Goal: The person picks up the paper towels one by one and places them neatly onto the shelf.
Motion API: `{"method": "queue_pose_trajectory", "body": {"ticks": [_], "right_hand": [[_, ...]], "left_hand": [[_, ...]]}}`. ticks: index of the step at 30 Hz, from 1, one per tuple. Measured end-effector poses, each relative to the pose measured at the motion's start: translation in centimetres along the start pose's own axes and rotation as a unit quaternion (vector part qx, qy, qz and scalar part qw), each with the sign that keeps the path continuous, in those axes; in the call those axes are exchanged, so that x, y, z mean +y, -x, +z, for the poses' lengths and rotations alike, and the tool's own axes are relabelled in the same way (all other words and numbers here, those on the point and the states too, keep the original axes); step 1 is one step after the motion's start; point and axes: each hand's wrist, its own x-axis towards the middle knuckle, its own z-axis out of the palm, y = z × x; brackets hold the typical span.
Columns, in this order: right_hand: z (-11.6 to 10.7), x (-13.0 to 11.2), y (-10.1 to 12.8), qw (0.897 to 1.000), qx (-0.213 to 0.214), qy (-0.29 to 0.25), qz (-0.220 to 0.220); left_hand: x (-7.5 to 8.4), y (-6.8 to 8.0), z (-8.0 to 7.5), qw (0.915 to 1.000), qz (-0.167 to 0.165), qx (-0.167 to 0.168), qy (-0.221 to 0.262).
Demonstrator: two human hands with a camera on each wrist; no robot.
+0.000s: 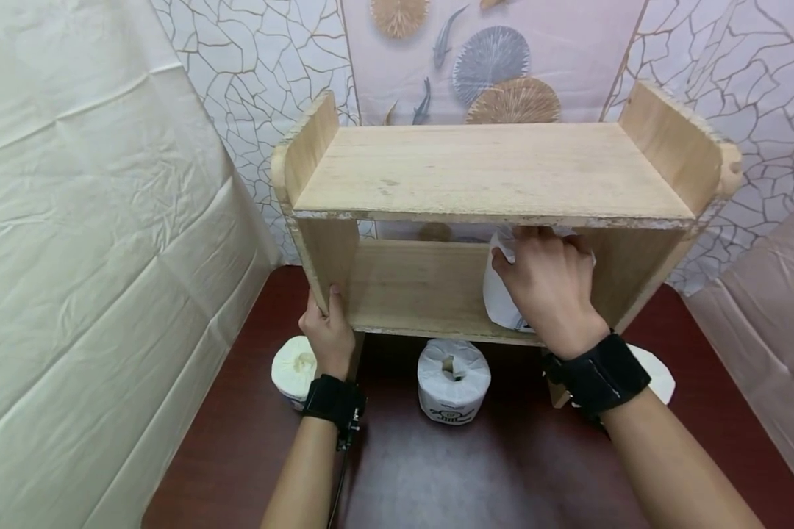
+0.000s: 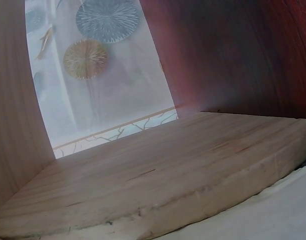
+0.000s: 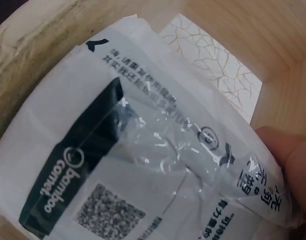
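Observation:
A two-tier wooden shelf (image 1: 483,173) stands on the dark red table. My left hand (image 1: 328,334) grips the front edge of its left side panel, thumb on the inner face; that hand is out of sight in the left wrist view, where the panel (image 2: 158,175) fills the lower part. On the right of the lower tier is a wrapped toilet paper roll (image 1: 498,294). My right hand (image 1: 552,286) holds it from above, its fingertips partly hidden under the upper board. The right wrist view shows the roll's printed wrapper (image 3: 158,145), with a finger (image 3: 299,170) against its side.
Another wrapped toilet paper roll (image 1: 453,386) stands on the table (image 1: 238,441) below the shelf's front. A white roll (image 1: 294,367) is left of the shelf. Behind my right wrist a white object (image 1: 655,371) is partly covered. Cloth walls (image 1: 106,220) enclose the sides.

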Motion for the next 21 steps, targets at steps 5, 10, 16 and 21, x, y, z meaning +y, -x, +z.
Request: {"method": "queue_pose_trajectory", "body": {"ticks": [5, 10, 16, 21], "right_hand": [[-0.3, -0.1, -0.1, 1.000, -0.022, -0.011, 0.001], [-0.7, 0.2, 0.1, 0.998, -0.046, -0.029, -0.013], [-1.1, 0.7, 0.4, 0.996, -0.074, -0.041, -0.032], [-1.4, 1.1, 0.5, 0.993, -0.091, -0.049, -0.048]], "left_hand": [[0.1, 0.0, -0.1, 1.0000, -0.002, 0.003, -0.008], [0.0, 0.0, -0.1, 1.0000, 0.000, 0.004, -0.007], [-0.1, 0.1, 0.1, 1.0000, -0.008, 0.002, -0.004], [1.3, -0.1, 0.1, 0.9998, -0.010, 0.005, -0.015]]}}
